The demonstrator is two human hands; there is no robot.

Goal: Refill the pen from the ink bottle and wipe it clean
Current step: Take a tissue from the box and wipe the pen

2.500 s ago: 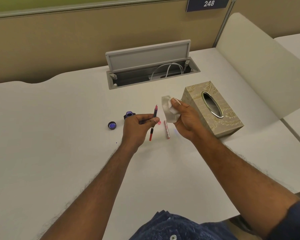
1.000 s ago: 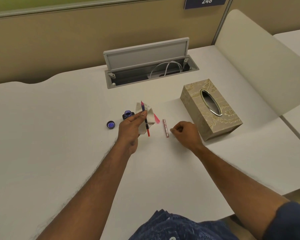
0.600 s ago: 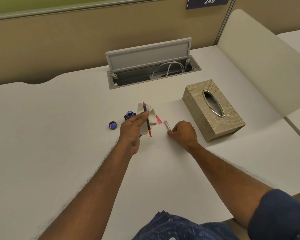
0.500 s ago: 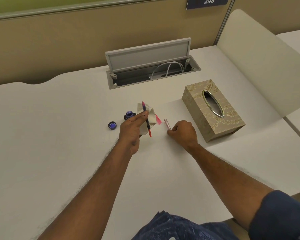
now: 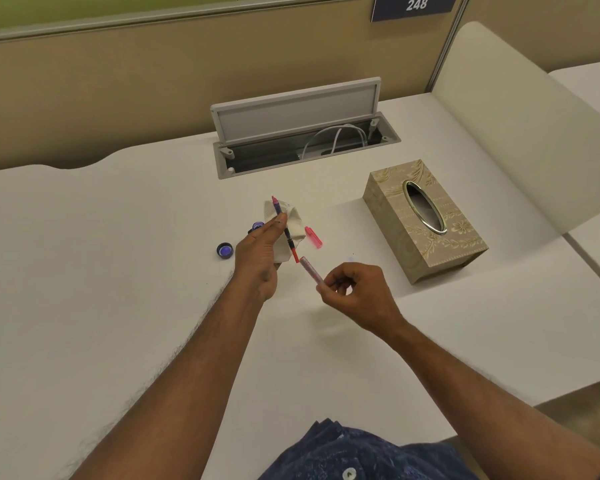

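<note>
My left hand (image 5: pixel 257 258) is raised over the middle of the desk (image 5: pixel 101 271), its thumb and fingers closed on the pen (image 5: pixel 288 235) and on a crumpled white tissue (image 5: pixel 294 220) that sits behind the pen against my fingers. The pen is without its outer shell and stands nearly upright, leaning a little. Its pink tip points up and away from me, the dark middle passes under my thumb, and the thin red end points down toward me. My right hand (image 5: pixel 357 292) is a bit nearer to me and to the right, with the thumb and fingertips pinching the back end of the clear, pinkish barrel (image 5: pixel 310 270). The barrel slants up and to the left, and its open end is just beside the pen's red end. I cannot tell whether the two touch. The pink cap (image 5: pixel 313 237) lies on the desk just right of the tissue. The ink bottle (image 5: pixel 257 226) is open and sits behind my left hand, mostly hidden by it, with its dark lid (image 5: pixel 225 251) lying on the desk close by on the left. Further right a gold-patterned tissue box (image 5: pixel 426 220) stands on the desk. Beyond everything, the desk's cable hatch (image 5: pixel 302 133) is propped open, with a white cable (image 5: pixel 336 136) looped inside.
</note>
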